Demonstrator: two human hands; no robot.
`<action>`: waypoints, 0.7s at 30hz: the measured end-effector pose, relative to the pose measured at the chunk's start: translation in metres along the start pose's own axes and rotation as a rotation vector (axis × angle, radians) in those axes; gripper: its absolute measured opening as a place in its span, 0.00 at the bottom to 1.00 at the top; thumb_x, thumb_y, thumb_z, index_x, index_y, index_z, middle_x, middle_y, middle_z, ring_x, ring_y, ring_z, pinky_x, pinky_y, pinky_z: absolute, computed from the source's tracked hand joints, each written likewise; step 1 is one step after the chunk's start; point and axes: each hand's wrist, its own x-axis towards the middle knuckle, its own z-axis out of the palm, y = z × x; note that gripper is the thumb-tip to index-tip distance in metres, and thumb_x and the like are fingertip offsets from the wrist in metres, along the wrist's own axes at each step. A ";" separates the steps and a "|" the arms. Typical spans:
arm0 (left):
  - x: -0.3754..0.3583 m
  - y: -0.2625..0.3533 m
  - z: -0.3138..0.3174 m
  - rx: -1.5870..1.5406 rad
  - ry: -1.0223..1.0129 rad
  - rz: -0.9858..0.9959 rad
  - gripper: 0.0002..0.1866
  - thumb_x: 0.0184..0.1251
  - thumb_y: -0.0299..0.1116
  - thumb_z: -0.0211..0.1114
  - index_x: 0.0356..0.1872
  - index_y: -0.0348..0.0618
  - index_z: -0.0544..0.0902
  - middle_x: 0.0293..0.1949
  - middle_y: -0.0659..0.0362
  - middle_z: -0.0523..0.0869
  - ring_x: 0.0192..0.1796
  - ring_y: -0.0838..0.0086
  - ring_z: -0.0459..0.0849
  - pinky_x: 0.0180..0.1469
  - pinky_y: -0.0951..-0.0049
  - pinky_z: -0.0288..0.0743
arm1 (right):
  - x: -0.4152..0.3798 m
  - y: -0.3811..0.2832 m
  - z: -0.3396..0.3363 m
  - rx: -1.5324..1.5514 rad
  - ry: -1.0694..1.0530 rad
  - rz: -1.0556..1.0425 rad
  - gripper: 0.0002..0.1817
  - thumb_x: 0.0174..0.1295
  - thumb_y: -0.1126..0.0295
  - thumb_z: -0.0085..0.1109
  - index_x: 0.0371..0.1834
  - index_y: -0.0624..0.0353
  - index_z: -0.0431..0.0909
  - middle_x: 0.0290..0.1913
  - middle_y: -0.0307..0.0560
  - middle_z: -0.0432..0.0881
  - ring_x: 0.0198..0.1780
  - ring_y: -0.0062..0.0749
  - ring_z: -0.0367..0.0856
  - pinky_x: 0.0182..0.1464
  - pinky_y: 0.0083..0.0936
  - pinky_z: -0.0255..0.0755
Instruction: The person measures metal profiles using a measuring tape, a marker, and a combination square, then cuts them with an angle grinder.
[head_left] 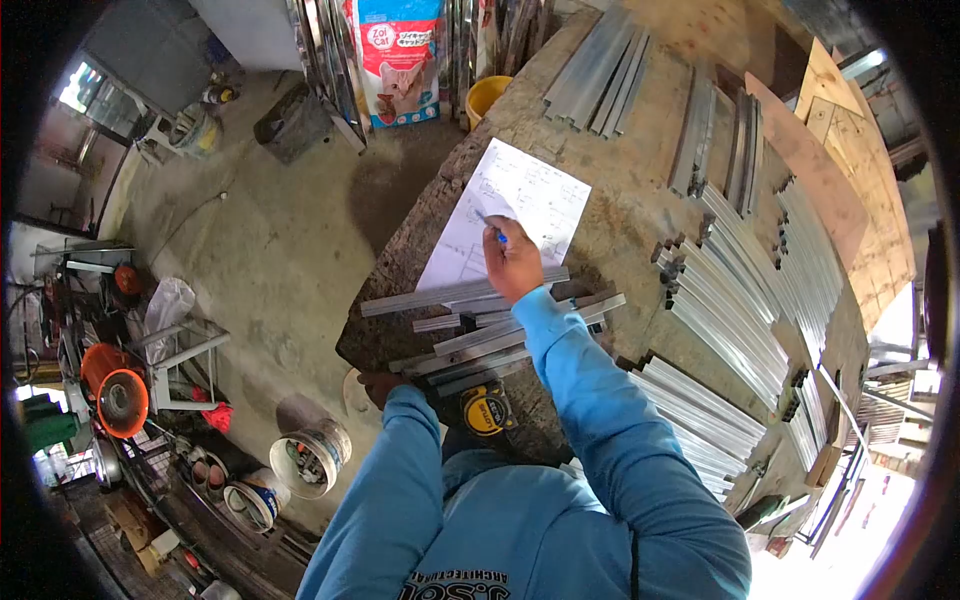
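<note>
A white paper (545, 200) with handwriting and sketched lines lies on the worn workbench (610, 215). Over its lower middle, my right hand (512, 262) is closed around a blue pen (501, 238), whose tip is at the sheet. Several metal profiles (480, 340) lie across the paper's lower edge and nearer to my body. At the bench's left edge is my left hand (382, 387), beside the ends of these profiles; its fingers are too dark to make out. A yellow and black tape measure (487, 410) sits just below the profiles.
Bundles of metal profiles (725, 320) cover the bench's right side, with more (600, 75) at the far end. A yellow bucket (487, 98) and a cat food bag (400, 65) stand beyond the bench. Buckets (310, 460) and an orange round object (122, 402) are at left.
</note>
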 end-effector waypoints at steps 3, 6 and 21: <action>-0.001 0.001 0.000 -0.092 0.001 -0.034 0.40 0.80 0.60 0.35 0.59 0.31 0.80 0.60 0.35 0.82 0.61 0.43 0.83 0.61 0.49 0.80 | -0.006 0.010 0.007 -0.011 -0.007 -0.046 0.10 0.70 0.68 0.59 0.50 0.57 0.79 0.46 0.57 0.86 0.45 0.56 0.85 0.48 0.41 0.80; -0.001 0.002 0.000 -0.187 0.003 -0.061 0.40 0.80 0.60 0.35 0.59 0.31 0.80 0.60 0.36 0.82 0.61 0.43 0.83 0.61 0.49 0.80 | -0.001 0.024 0.003 0.085 0.024 0.116 0.08 0.71 0.69 0.60 0.50 0.57 0.79 0.40 0.52 0.86 0.37 0.43 0.86 0.42 0.33 0.80; -0.004 0.007 -0.002 -0.694 0.019 -0.318 0.39 0.79 0.60 0.36 0.60 0.32 0.81 0.61 0.36 0.82 0.62 0.44 0.82 0.63 0.51 0.79 | 0.054 0.059 0.011 0.338 0.032 0.325 0.10 0.75 0.61 0.57 0.49 0.54 0.81 0.39 0.39 0.87 0.29 0.20 0.79 0.28 0.22 0.74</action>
